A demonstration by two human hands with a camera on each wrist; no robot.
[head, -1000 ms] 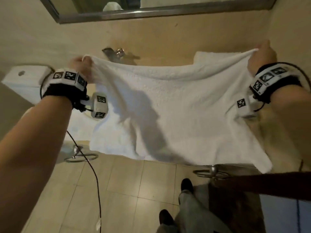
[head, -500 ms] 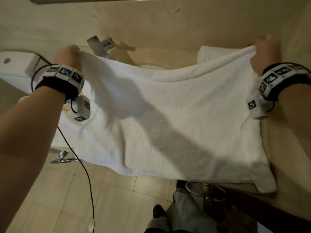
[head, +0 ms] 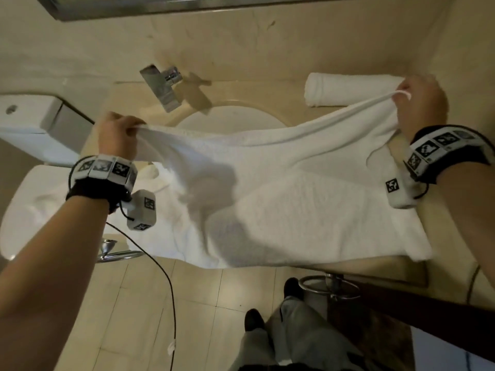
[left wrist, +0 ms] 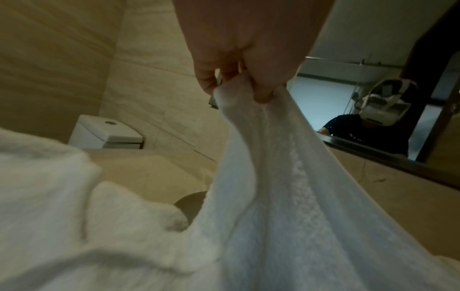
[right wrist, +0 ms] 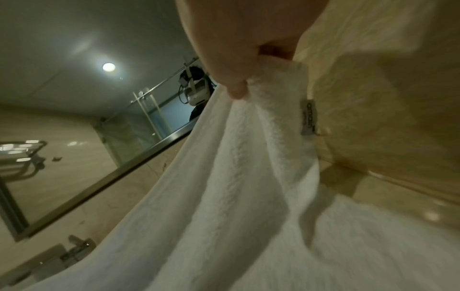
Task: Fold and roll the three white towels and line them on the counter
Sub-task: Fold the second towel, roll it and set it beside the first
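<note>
Two hands gripped one large white terry-cloth towel (head: 281, 188) by its far corners, left hand (head: 117, 137) and right hand (head: 420, 103) well apart, fingers curled and pinched tight on the cloth. Stretched slack between them over the oval white sink basin (head: 230, 116), near half draped flat on the beige polished stone counter (head: 455, 250) and hanging past its front edge. Looped, nubby pile; soft folds fanning from each pinch. Lay behind the right hand on the counter, against the wall: one white towel already rolled into a cylinder (head: 348, 89). Heaped at the left by the toilet: more crumpled white towelling (head: 53, 210). Angular chrome tap (head: 163, 87) behind the basin.

Seen from the left wrist only: thumb and fingertips (left wrist: 261, 94) clamped on the bunched corner, white toilet cistern (left wrist: 107, 135) beyond. Seen from the right wrist only: small grey woven label (right wrist: 308, 118) sewn on the hem below the pinching fingers (right wrist: 236, 90), and a metal-framed mirror (right wrist: 74, 157) with a ceiling light reflected.
</note>
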